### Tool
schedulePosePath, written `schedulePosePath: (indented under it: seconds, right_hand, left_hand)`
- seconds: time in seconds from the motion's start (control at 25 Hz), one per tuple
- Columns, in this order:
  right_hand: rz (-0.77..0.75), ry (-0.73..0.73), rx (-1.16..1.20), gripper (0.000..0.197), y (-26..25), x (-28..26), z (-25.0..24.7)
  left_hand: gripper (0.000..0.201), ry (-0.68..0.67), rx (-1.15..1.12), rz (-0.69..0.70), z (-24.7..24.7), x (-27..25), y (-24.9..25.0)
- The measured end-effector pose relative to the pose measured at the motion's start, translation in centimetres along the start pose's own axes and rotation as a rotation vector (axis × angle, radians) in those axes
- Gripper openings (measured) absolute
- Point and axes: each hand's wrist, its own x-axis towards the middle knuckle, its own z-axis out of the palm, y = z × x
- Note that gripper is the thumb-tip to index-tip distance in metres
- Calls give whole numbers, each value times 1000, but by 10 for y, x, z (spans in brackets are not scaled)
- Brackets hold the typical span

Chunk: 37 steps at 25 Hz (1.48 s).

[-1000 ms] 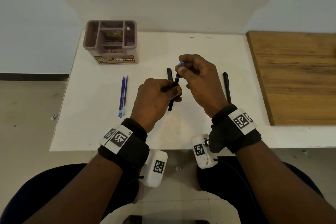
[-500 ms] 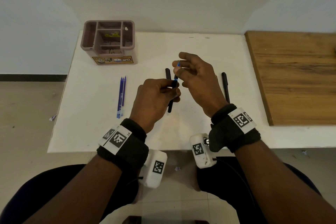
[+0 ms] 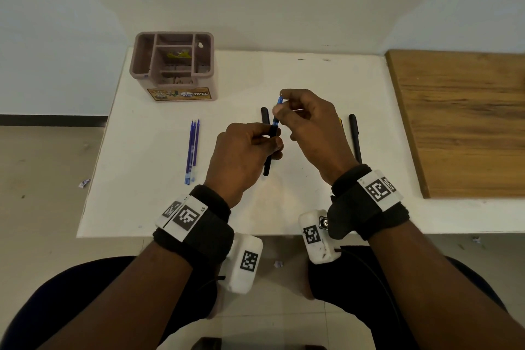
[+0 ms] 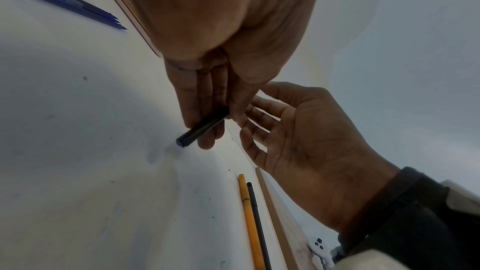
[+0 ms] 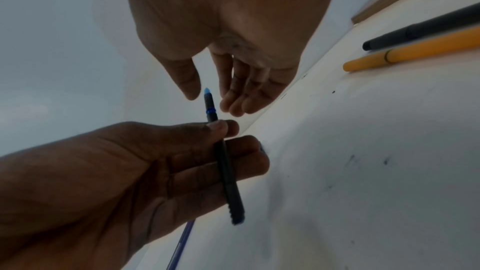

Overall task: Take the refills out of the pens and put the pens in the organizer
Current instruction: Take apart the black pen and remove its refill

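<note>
Pen barrel [image 3: 271, 148] held upright in the left hand [image 3: 244, 156], fingers [image 5: 249, 147] curled round it, above the bench [image 3: 159, 150]. Blue refill [image 5: 209, 103] protrudes from its top. Right hand [image 3: 309, 128] fingers [image 5: 235, 102] flank the tip; half a second ago they were spread, now closing. The wrist view shows a gap, so a pinch cannot be confirmed. Judgement: extraction just starting. Left of the fingers lie three removed refills [image 3: 192, 150]; beyond those, the organizer [image 3: 173, 65]. Right: black pen [image 3: 355, 136], yellow pen [image 4: 249, 223].

bare table [image 3: 298, 79] lies between hands and organizer [image 3: 173, 65].
</note>
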Motion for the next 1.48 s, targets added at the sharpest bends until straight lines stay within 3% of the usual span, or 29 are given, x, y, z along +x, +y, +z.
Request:
schedulePosePath:
  seconds: [0.2,0.68,0.8,1.2,1.48]
  right_hand:
    - [-54,24,-25,26,3,-1,-1]
    - [-41,83,216,24,-6,3,0]
    - [-50,88,217,23,-6,4,3]
    - [-120,148,187,19,1,8,12]
    - [-98,107,293,30,-2,9,25]
  left_hand:
    - [29,5,8,-1,-2,0,-1]
    - [34,-22,12,-49,-6,-3,-2]
    - [42,-29,-9,-31,-7,-3,-3]
    - [34,-52,6,-54,-15,-4,4]
    - [33,-51,6,-92,-18,-6,0]
